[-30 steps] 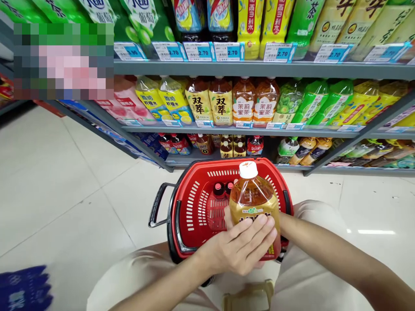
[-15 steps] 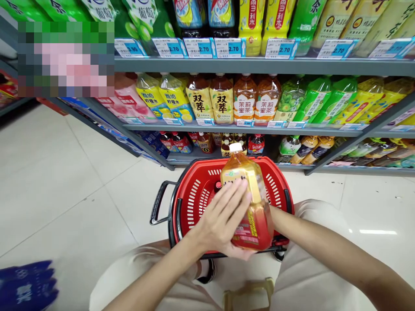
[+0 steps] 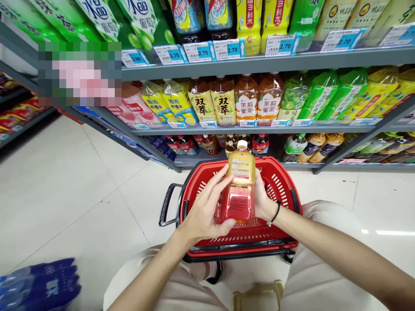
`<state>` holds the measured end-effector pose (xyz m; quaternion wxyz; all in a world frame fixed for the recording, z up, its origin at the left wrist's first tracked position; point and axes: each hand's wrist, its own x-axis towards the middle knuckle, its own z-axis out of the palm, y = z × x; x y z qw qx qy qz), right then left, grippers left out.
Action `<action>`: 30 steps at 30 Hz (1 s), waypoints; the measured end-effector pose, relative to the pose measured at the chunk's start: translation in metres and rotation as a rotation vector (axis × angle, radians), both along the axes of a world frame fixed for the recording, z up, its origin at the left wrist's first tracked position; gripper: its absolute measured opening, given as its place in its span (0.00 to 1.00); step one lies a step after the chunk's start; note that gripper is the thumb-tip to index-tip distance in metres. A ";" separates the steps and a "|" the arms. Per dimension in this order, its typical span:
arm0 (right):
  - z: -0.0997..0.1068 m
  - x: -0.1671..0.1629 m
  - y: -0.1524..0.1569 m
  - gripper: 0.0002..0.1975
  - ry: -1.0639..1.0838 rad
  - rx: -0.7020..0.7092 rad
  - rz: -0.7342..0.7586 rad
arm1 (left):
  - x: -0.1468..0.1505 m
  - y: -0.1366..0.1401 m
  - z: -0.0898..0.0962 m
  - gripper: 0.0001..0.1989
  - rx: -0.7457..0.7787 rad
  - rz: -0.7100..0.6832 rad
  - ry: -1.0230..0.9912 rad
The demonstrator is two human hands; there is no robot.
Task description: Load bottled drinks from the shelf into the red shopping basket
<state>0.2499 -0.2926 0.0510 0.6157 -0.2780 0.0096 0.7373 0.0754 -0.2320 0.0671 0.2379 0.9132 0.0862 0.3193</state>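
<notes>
Legs: pale trousers [image 3: 155, 276] at near left and near right, a beige object [image 3: 257, 298] between them.
Floor, near left: a blue-wrapped pack [image 3: 53, 283].
Basket: red, its rim [image 3: 190, 185] between the knees, a black handle [image 3: 168, 205] out to the left.
Left hand: holding the bottle [image 3: 240, 185] from the left, fingers along its side, thumb by the base.
Right hand [image 3: 262, 196]: closed around the bottle's right side, a black band [image 3: 275, 212] on that wrist.
Bottle: above the basket, tilted, white cap toward the far side, gold label over red lower part.
Far shelves: rows of bottled drinks [image 3: 223, 103] on three levels, price tags [image 3: 227, 49] along the edges.
</notes>
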 end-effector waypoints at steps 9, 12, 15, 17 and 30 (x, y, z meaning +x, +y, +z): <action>0.019 0.011 0.005 0.34 -0.043 0.010 0.045 | -0.008 0.009 -0.009 0.29 -0.268 0.152 -0.139; 0.018 0.014 0.004 0.29 -0.091 0.045 0.061 | -0.006 0.007 -0.016 0.27 -0.488 0.200 -0.181; 0.016 0.016 0.003 0.27 -0.192 0.131 0.072 | -0.001 0.006 -0.021 0.24 -0.652 0.250 -0.284; 0.016 0.016 0.001 0.26 -0.285 0.190 0.098 | 0.001 0.008 -0.022 0.22 -0.723 0.274 -0.346; 0.017 0.025 -0.009 0.41 -0.821 0.491 0.144 | 0.006 0.012 -0.024 0.34 -0.980 0.354 -0.417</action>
